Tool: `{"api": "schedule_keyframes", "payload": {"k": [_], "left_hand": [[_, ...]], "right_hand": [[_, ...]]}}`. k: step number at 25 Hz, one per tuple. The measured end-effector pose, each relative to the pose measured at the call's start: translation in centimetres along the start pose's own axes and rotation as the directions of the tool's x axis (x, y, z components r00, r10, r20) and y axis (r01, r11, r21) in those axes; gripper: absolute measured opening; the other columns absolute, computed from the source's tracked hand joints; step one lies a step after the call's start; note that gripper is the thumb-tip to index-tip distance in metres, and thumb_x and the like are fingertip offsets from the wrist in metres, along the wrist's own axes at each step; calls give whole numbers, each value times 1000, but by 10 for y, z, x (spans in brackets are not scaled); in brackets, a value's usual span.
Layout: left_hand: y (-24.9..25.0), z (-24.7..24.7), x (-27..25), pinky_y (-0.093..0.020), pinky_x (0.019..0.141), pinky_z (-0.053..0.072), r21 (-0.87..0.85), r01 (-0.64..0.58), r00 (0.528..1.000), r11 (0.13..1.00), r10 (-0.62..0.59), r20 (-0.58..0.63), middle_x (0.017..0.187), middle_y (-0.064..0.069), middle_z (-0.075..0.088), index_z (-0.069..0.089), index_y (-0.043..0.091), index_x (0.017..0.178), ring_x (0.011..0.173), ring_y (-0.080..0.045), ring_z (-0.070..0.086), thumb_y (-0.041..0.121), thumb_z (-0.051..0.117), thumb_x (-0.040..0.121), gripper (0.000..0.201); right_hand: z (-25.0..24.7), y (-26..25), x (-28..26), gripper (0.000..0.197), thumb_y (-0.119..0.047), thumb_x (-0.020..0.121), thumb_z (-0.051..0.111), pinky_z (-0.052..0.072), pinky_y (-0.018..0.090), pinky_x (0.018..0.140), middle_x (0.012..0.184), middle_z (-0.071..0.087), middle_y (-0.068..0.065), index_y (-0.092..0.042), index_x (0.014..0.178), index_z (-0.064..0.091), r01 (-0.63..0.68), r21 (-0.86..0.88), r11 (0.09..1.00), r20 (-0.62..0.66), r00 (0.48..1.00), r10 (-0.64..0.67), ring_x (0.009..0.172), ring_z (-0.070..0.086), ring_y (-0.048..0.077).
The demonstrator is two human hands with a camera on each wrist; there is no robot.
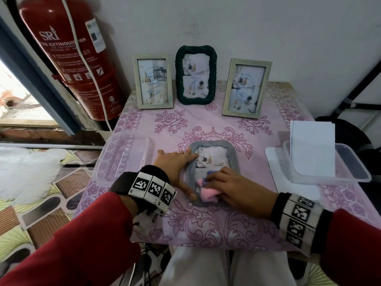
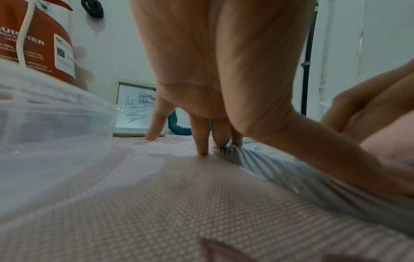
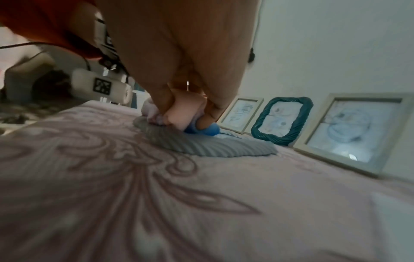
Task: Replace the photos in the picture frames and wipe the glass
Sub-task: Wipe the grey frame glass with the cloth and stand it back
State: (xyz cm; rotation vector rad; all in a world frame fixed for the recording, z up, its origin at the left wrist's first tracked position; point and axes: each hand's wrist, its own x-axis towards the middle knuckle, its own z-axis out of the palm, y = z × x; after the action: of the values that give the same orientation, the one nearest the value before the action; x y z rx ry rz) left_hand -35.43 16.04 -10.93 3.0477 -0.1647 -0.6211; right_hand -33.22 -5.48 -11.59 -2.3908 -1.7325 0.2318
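A grey woven picture frame point(image 1: 233, 153) lies flat on the pink floral tablecloth point(image 1: 206, 223), glass up, with a photo inside. My left hand point(image 1: 175, 162) rests spread on the frame's left edge point(image 2: 291, 168), fingers straight, thumb along the near-left rim. My right hand point(image 1: 231, 186) grips a pink and blue cloth point(image 1: 206, 195) and presses it on the lower part of the glass; in the right wrist view the cloth point(image 3: 201, 129) is bunched under the fingers on the grey frame point(image 3: 212, 143). Three frames stand at the back: pale wood point(image 1: 153, 81), dark green woven point(image 1: 195, 75), pale wood point(image 1: 246, 87).
A transparent plastic tub point(image 1: 123, 157) sits left of the frame. On the right another tub point(image 1: 350, 170) holds upright white sheets point(image 1: 313, 149) and stands on a white lid. A red fire extinguisher point(image 1: 72, 50) hangs at the back left. The wall is right behind the standing frames.
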Motion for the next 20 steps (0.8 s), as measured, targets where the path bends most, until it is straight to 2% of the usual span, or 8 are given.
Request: {"api": "schedule_keyframes", "payload": {"k": [3, 5, 7, 10, 12, 14, 17, 20], "left_hand": [[0, 0, -1, -50, 102, 31, -20, -5, 1000, 1000, 5, 6, 151, 2, 31, 15, 31, 146, 126, -23, 46, 75, 72, 45, 124], [-1, 0, -2, -51, 103, 32, -40, -12, 1000, 999, 12, 5, 150, 2, 31, 15, 31, 147, 126, -24, 46, 74, 72, 45, 124], [-1, 0, -2, -52, 103, 32, -54, -15, 1000, 998, 15, 8, 150, 2, 31, 15, 31, 147, 125, -24, 46, 74, 72, 45, 125], [0, 0, -3, -51, 100, 34, -46, -10, 1000, 999, 10, 0, 145, 2, 36, 16, 31, 146, 121, -23, 48, 75, 72, 43, 126], [1, 0, -3, -52, 99, 34, -43, -9, 1000, 999, 8, -11, 144, 3, 38, 18, 32, 145, 120, -23, 49, 75, 72, 42, 124], [1, -1, -5, -52, 100, 32, -34, -6, 1000, 999, 6, -19, 145, 5, 37, 19, 32, 144, 122, -21, 48, 76, 72, 42, 123], [2, -2, -4, -52, 103, 29, -28, 14, 1000, 999, -14, -8, 147, 5, 37, 18, 33, 145, 124, -20, 47, 75, 73, 41, 125], [2, -2, -4, -52, 101, 28, -17, 22, 1000, 1000, -22, -1, 147, 4, 38, 17, 33, 145, 125, -21, 47, 75, 72, 42, 125]], "right_hand": [[-10, 17, -16, 28, -20, 82, 60, 50, 25, 82, 109, 68, 3, -13, 108, 68, 87, -214, 973, -22, 995, -94, 92, 64, 20], [-16, 34, -12, 33, -16, 87, 56, 43, 26, 88, 116, 64, 4, -12, 118, 62, 55, -241, 969, 49, 998, -44, 96, 60, 22], [-20, 48, 2, 34, -20, 95, 43, 34, 27, 95, 127, 56, 3, -13, 128, 53, -5, -263, 965, 98, 995, 32, 105, 51, 22], [-21, 57, 37, 35, -23, 98, 36, 27, 25, 97, 133, 48, -2, -19, 130, 47, -100, -301, 948, 97, 986, 135, 112, 43, 18], [-19, 50, 55, 34, -22, 95, 40, 26, 24, 98, 135, 45, -3, -21, 129, 48, -140, -286, 948, 101, 979, 175, 115, 41, 17], [-12, 37, 59, 37, -24, 92, 47, 26, 26, 99, 136, 45, -2, -20, 129, 49, -120, -231, 966, 119, 981, 150, 115, 40, 18], [-3, 13, 37, 39, -33, 94, 46, 31, 31, 98, 134, 48, -2, -19, 129, 50, -50, -114, 992, 150, 986, 67, 113, 40, 20], [-5, 7, 0, 37, -30, 94, 42, 36, 32, 98, 129, 53, -1, -17, 127, 54, 7, -108, 994, 138, 990, 8, 112, 45, 21]]}}
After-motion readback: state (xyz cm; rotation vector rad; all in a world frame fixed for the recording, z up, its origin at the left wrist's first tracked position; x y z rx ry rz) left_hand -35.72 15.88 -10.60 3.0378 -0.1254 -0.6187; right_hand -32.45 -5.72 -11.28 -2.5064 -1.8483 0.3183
